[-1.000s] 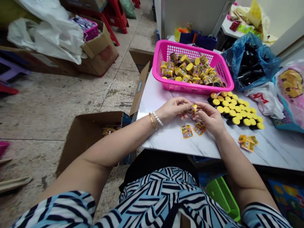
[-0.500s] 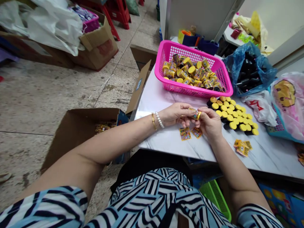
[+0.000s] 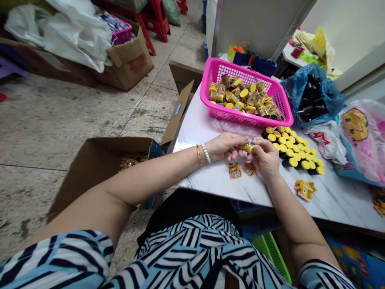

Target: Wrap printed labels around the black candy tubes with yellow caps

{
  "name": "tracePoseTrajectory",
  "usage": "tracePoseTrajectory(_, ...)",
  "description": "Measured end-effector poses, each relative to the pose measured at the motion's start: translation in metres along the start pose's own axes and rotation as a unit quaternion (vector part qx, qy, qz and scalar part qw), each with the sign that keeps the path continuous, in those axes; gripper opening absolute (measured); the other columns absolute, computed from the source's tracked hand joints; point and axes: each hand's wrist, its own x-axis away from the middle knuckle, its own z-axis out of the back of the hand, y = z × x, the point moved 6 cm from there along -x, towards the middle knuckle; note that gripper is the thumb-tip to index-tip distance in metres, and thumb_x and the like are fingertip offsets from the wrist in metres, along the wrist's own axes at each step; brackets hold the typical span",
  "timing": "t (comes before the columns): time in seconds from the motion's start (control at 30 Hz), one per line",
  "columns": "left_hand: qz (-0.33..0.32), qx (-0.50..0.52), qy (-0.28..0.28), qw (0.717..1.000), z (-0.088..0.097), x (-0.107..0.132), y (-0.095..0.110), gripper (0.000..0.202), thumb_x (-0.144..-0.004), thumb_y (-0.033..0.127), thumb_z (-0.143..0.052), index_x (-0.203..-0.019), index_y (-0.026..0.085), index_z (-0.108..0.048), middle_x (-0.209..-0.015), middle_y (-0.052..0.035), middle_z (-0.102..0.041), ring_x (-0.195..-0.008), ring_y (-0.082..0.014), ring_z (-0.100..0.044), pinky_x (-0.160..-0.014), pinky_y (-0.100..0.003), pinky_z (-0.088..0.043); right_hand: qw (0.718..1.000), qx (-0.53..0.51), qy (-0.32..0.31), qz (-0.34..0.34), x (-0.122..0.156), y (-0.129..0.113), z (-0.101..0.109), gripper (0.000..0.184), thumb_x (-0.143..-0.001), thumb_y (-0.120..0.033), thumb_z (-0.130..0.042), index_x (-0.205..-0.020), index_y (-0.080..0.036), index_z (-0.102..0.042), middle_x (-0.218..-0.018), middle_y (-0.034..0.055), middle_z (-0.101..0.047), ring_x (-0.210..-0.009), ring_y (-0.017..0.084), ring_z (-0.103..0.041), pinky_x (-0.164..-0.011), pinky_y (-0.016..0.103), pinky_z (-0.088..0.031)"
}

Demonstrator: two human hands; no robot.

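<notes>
Between my two hands is a small yellow labelled cylinder [image 3: 247,148], partly covered by fingers. My left hand [image 3: 227,146], with a pearl bracelet and a gold bangle at its wrist, pinches one end. Fingers of my right hand [image 3: 264,157] are closed on the other end. Just below on the table lie two flat printed yellow labels [image 3: 234,170]. To the right of my right hand stand rows of black cylinders with yellow caps [image 3: 291,146]. A small pile of loose labels [image 3: 305,189] lies nearer the table's front edge.
Behind my hands a pink basket [image 3: 249,119] holds many labelled yellow cylinders. A blue plastic bag [image 3: 290,86] of black pieces, a white bag [image 3: 327,138] and a blue basket [image 3: 345,171] stand to the right. An open cardboard box [image 3: 78,176] sits left, below the table.
The cylinder has turned slightly between my fingers, showing more plain yellow. Both hands stay together in about the same place. The view has shifted a little.
</notes>
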Motion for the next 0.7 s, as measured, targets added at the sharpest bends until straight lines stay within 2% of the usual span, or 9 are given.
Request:
tracePoseTrajectory(0.07, 0.004, -0.007, 0.02, 1.0, 0.002, -0.002, -0.002, 0.052, -0.082, 0.06, -0.082, -0.089, 0.01, -0.071, -0.06, -0.0038, -0.068, -0.036, -0.0074, -0.053, -0.033, -0.017, -0.035, 0.999, 0.038, -0.019, 0.002, 0.0, 0.0, -0.003, 0.037, -0.08, -0.051, -0.085, -0.105, -0.027, -0.07, -0.102, 0.0009, -0.07, -0.056, 0.011, -0.065, -0.047, 0.026, -0.06)
tracePoseTrajectory(0.17, -0.006, -0.022, 0.039, 0.999, 0.006, -0.004, -0.002, 0.057, -0.081, 0.066, -0.08, -0.088, 0.011, -0.069, -0.058, -0.0035, -0.067, -0.036, -0.0081, -0.052, -0.034, -0.018, -0.035, 0.986, 0.142, -0.034, 0.08, 0.005, -0.008, -0.007, 0.043, -0.078, -0.044, -0.088, -0.114, -0.028, -0.071, -0.102, 0.0018, -0.07, -0.072, 0.014, -0.069, -0.061, 0.028, -0.062)
tracePoseTrajectory(0.23, -0.018, -0.053, 0.047, 0.997, 0.009, -0.002, 0.001, 0.061, -0.081, 0.072, -0.075, -0.09, 0.012, -0.068, -0.058, -0.004, -0.067, -0.036, -0.0092, -0.052, -0.034, -0.019, -0.033, 0.965, 0.224, -0.012, 0.138, 0.01, -0.016, -0.008, 0.038, -0.079, -0.041, -0.087, -0.112, -0.026, -0.074, -0.101, 0.0023, -0.07, -0.078, 0.015, -0.068, -0.065, 0.028, -0.06)
tracePoseTrajectory(0.33, -0.102, -0.155, 0.096, 0.978, 0.018, 0.008, 0.019, 0.058, -0.081, 0.07, -0.077, -0.094, 0.015, -0.065, -0.056, -0.0002, -0.064, -0.036, -0.0089, -0.049, -0.036, -0.019, -0.029, 0.923, 0.341, 0.03, 0.175, 0.004, -0.03, -0.008, 0.031, -0.084, -0.04, -0.082, -0.11, -0.024, -0.076, -0.092, 0.0017, -0.072, -0.073, 0.015, -0.065, -0.065, 0.028, -0.058)
tracePoseTrajectory(0.43, -0.195, -0.277, 0.105, 0.935, 0.018, 0.021, 0.037, 0.042, -0.078, 0.051, -0.087, -0.083, 0.015, -0.066, -0.058, 0.0023, -0.061, -0.045, -0.0072, -0.049, -0.046, -0.02, -0.033, 0.883, 0.402, 0.095, 0.222, -0.027, -0.063, -0.003, 0.03, -0.084, -0.043, -0.083, -0.106, -0.024, -0.078, -0.09, 0.0011, -0.074, -0.075, 0.015, -0.068, -0.072, 0.03, -0.06)
tracePoseTrajectory(0.5, -0.212, -0.355, 0.055, 0.909, 0.01, 0.025, 0.038, 0.032, -0.077, 0.039, -0.087, -0.075, 0.015, -0.068, -0.062, 0.0007, -0.063, -0.054, -0.0086, -0.053, -0.054, -0.021, -0.036, 0.874, 0.389, 0.13, 0.26, -0.057, -0.09, 0.007, 0.038, -0.088, -0.051, -0.076, -0.111, -0.021, -0.077, -0.1, 0.0031, -0.077, -0.089, 0.017, -0.074, -0.08, 0.03, -0.06)
tracePoseTrajectory(0.57, -0.215, -0.448, -0.004, 0.868, -0.001, 0.027, 0.03, 0.021, -0.076, 0.032, -0.087, -0.075, 0.016, -0.072, -0.064, 0.0004, -0.064, -0.059, -0.0105, -0.054, -0.058, -0.023, -0.036, 0.86, 0.403, 0.128, 0.285, -0.08, -0.112, 0.015, 0.056, -0.096, -0.061, -0.054, -0.117, -0.014, -0.075, -0.114, 0.0053, -0.076, -0.105, 0.021, -0.075, -0.083, 0.029, -0.056)
tracePoseTrajectory(0.63, -0.21, -0.548, -0.042, 0.808, -0.01, 0.027, 0.017, 0.012, -0.074, 0.026, -0.086, -0.079, 0.019, -0.077, -0.068, 0.0006, -0.065, -0.061, -0.0119, -0.054, -0.06, -0.025, -0.035, 0.841, 0.428, 0.125, 0.307, -0.08, -0.127, 0.02, 0.066, -0.099, -0.064, -0.042, -0.122, -0.011, -0.073, -0.123, 0.0069, -0.074, -0.114, 0.024, -0.074, -0.086, 0.031, -0.055)
tracePoseTrajectory(0.7, -0.203, -0.625, -0.055, 0.752, -0.016, 0.027, 0.005, 0.006, -0.076, 0.021, -0.083, -0.08, 0.021, -0.079, -0.075, -0.0003, -0.068, -0.065, -0.0129, -0.056, -0.062, -0.027, -0.035, 0.821, 0.455, 0.126, 0.321, -0.053, -0.131, 0.022, 0.055, -0.1, -0.061, -0.052, -0.122, -0.015, -0.073, -0.124, 0.0077, -0.074, -0.115, 0.025, -0.074, -0.09, 0.036, -0.06)
